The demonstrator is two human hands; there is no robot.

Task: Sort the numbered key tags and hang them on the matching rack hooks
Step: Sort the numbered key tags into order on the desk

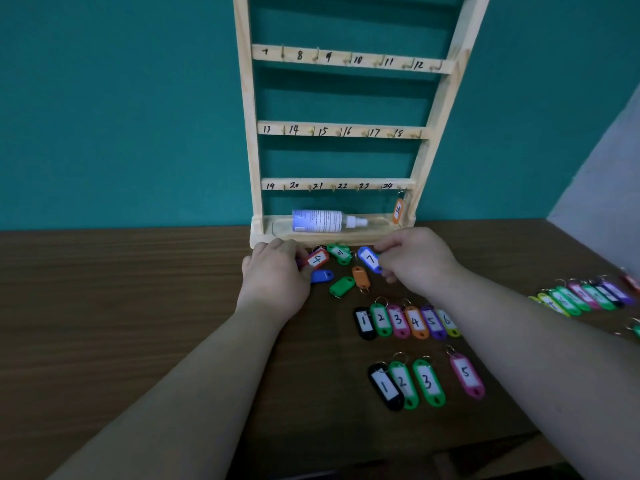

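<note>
Teal wall [104, 116]; rack tray [311, 238] with spray bottle [318, 221]

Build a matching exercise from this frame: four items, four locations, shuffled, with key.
Items
1. red tag 4
2. blue tag 7
3. pink tag 5
4. spray bottle

Locations
A. lying in the rack base
B. pinched by the right hand
C. nearest row on the table
D. gripped by the left hand

Pairs: 1-D, 2-B, 3-C, 4-A
</note>
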